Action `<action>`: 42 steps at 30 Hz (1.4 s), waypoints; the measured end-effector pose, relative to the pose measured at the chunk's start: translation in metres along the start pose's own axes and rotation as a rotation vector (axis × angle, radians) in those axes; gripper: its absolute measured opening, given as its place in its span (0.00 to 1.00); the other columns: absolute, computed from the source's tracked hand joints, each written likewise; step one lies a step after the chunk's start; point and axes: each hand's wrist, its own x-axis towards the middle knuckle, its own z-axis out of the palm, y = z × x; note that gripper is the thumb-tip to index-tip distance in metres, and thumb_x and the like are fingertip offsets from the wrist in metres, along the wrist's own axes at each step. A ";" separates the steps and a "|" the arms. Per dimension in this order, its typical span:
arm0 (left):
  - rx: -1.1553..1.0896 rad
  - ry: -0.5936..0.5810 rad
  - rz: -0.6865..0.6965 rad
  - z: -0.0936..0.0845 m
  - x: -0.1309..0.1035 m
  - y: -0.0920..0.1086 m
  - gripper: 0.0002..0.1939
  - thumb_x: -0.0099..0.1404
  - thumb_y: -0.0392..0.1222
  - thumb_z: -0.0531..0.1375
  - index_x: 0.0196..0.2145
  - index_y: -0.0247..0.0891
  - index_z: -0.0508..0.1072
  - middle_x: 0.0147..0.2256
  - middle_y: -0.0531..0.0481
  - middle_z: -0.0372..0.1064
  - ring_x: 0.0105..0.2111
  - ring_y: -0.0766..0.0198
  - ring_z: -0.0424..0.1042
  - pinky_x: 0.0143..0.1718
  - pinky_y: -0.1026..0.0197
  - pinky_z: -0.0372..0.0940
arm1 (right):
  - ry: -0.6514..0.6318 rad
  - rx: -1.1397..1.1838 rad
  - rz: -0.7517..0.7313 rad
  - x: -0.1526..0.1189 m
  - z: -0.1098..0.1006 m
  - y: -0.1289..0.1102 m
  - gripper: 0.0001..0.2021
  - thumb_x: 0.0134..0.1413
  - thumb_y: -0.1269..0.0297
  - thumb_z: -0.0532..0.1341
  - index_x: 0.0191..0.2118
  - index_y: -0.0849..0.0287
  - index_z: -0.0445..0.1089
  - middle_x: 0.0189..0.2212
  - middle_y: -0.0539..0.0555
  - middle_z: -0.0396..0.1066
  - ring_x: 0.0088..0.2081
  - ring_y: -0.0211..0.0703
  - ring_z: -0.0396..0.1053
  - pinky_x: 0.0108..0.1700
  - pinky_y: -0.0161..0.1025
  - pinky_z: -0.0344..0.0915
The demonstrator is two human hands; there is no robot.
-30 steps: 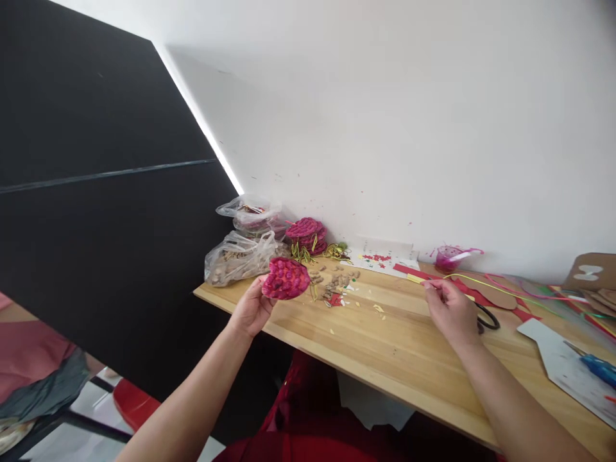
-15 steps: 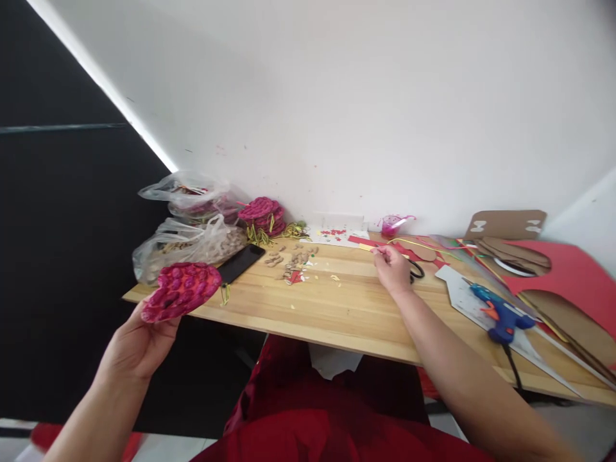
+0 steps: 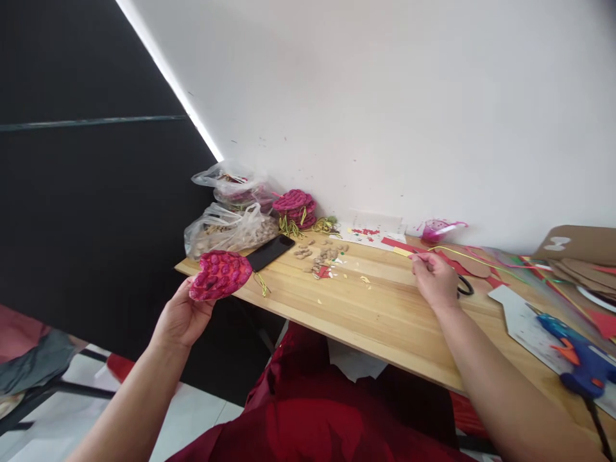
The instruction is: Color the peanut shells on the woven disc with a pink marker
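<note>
My left hand is closed on the edge of a pink, bumpy, rounded craft piece with a red surface and yellow-green strings. It is held up in front of the table's left end. Over the table's right half, my right hand has its fingers pinched at the end of a yellow strip, next to a red strip. What the fingertips grip is too small to tell. Black-handled scissors show partly from behind this hand.
A phone, plastic bags of peanuts and a stack of pink pieces stand at left. Peanuts and paper scraps lie mid-table. A blue glue gun, a pink cup and cardboard are at right.
The view has turned left, so the table's things appear farther right. Part of another person shows at the left edge. Both hands keep much the same pose, the left still holding the pink piece.
</note>
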 end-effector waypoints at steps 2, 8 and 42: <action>-0.005 -0.003 0.006 -0.004 0.000 0.005 0.19 0.71 0.24 0.50 0.29 0.33 0.76 0.27 0.50 0.75 0.25 0.71 0.76 0.34 0.69 0.78 | -0.010 0.019 0.009 0.000 0.000 0.000 0.19 0.51 0.45 0.60 0.34 0.57 0.74 0.20 0.49 0.69 0.22 0.42 0.64 0.30 0.41 0.60; -0.028 0.013 0.062 -0.010 0.002 0.019 0.17 0.71 0.25 0.52 0.28 0.33 0.76 0.27 0.50 0.75 0.25 0.70 0.76 0.32 0.69 0.77 | -0.014 0.031 0.060 0.000 -0.001 0.000 0.20 0.48 0.44 0.61 0.34 0.57 0.75 0.19 0.50 0.70 0.21 0.43 0.64 0.28 0.41 0.60; -0.166 -0.079 0.310 0.155 0.143 0.072 0.17 0.70 0.22 0.54 0.26 0.36 0.71 0.25 0.53 0.72 0.26 0.72 0.74 0.36 0.70 0.75 | -0.025 -0.148 0.145 0.003 -0.004 0.005 0.21 0.42 0.37 0.60 0.30 0.49 0.77 0.21 0.53 0.75 0.23 0.56 0.73 0.29 0.51 0.68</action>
